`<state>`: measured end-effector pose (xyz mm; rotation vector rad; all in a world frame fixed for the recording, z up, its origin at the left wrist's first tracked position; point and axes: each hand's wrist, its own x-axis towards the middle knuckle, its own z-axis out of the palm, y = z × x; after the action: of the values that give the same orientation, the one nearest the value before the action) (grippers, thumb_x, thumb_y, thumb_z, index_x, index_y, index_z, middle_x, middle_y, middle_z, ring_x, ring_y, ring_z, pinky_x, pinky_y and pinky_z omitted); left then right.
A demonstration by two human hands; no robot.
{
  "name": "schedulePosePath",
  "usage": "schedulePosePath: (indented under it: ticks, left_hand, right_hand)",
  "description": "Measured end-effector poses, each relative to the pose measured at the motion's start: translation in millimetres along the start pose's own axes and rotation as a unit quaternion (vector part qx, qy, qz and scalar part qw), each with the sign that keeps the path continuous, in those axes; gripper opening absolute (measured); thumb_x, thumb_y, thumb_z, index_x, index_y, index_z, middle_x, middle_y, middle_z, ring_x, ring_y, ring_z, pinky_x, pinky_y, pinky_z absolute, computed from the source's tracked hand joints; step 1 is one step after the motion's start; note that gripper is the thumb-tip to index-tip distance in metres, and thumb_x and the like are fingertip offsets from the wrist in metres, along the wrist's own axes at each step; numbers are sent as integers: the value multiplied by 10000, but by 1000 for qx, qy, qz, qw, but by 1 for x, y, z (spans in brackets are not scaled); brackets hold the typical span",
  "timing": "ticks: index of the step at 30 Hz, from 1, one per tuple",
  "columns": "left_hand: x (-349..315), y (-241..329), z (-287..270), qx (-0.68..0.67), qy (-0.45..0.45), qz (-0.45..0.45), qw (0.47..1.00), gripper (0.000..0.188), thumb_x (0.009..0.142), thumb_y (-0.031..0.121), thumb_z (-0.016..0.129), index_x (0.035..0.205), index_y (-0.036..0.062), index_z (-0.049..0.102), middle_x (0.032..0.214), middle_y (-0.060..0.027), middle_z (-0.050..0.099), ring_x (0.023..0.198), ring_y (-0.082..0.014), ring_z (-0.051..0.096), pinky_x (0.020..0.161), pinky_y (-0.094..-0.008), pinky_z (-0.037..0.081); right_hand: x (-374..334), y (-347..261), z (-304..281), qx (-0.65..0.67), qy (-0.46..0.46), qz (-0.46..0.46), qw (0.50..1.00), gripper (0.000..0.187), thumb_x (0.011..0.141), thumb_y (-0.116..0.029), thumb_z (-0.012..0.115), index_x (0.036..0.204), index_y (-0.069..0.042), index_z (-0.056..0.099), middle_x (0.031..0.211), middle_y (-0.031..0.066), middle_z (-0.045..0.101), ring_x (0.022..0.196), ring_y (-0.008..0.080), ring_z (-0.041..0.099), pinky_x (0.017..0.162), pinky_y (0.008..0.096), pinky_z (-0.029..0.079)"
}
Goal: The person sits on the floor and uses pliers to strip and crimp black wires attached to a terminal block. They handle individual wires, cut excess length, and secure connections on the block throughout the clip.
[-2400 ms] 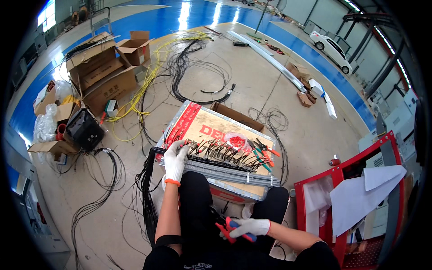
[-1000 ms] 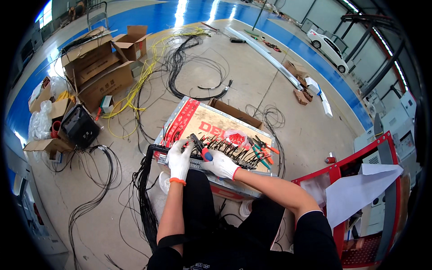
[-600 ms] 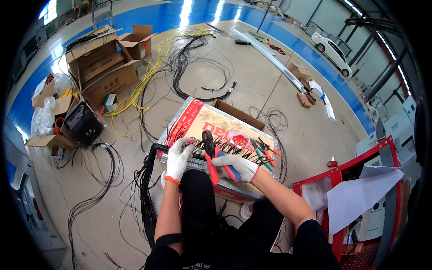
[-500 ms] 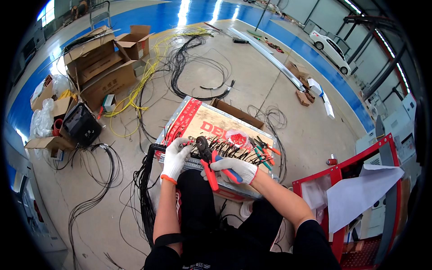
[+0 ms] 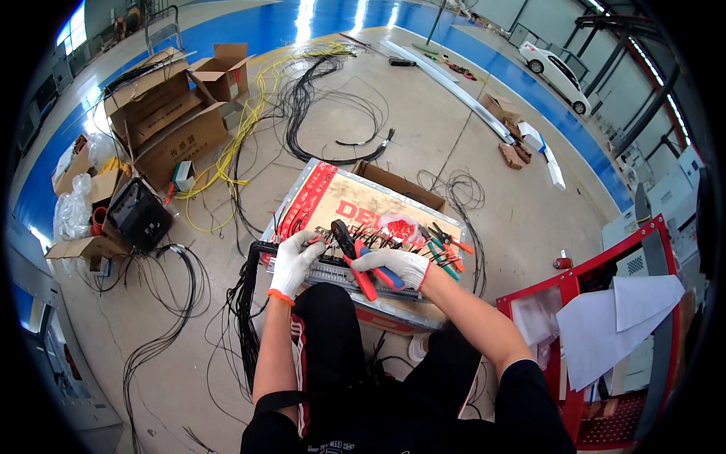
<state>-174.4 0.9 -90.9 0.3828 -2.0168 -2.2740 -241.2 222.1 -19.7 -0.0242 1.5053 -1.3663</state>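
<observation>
My left hand, in a white knitted glove with an orange cuff, pinches a small red piece at its fingertips; its exact kind is too small to tell. In my gloved right hand is a pair of crimping pliers with red and blue handles. Their dark jaws point up and left, just right of my left fingertips. Both hands are over the near edge of a wooden-topped box with red tape. A row of short black wires lies along it, beside a bag of small red parts.
More hand tools lie at the box's right end. A thick black wire bundle hangs at its left. Yellow cable and black coils cover the floor beyond. Cardboard boxes stand left, a red metal frame right.
The pliers and my right hand have moved slightly up, and the handles have shifted a little right. My left hand stays nearly in place, still pinching the small red piece.
</observation>
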Motion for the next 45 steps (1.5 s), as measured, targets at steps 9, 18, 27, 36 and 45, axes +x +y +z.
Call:
schedulePosePath:
  ticks: [9,18,27,36,45]
  left_hand:
    - [5,-18,6,38,44,77,995,254,885,154,679,1069,-21,700,937,-90,711,839,-108,622,772,-260,481]
    - [4,-17,10,61,66,58,994,245,886,168,685,1042,-20,709,877,-82,716,784,-102,621,719,-265,484]
    - [4,-20,20,71,115,80,988,230,858,131,694,1016,-35,711,870,-102,707,801,-134,639,750,-288,498]
    - [5,-30,22,56,161,106,980,217,847,110,696,1001,-42,711,886,-111,697,804,-147,638,746,-292,493]
    - [-5,-15,19,-12,118,85,989,228,897,85,639,1097,-19,669,817,-50,652,667,-87,561,614,-250,458]
  right_hand:
    - [3,0,-5,-53,-21,-9,998,286,861,-265,724,991,-15,678,932,59,674,807,114,628,737,229,495]
    - [-6,-15,10,-111,6,28,993,291,840,-268,741,937,-9,650,868,47,644,760,90,598,655,255,483]
    - [-1,-13,19,-359,50,-22,932,416,737,-354,723,890,3,574,726,87,602,607,180,561,559,348,463]
    - [15,7,31,-454,143,-88,875,438,726,-324,656,971,31,582,875,279,661,860,412,654,785,464,499]
    - [5,4,27,-120,8,-34,992,380,818,-341,765,955,-25,605,843,26,628,684,124,590,618,279,472]
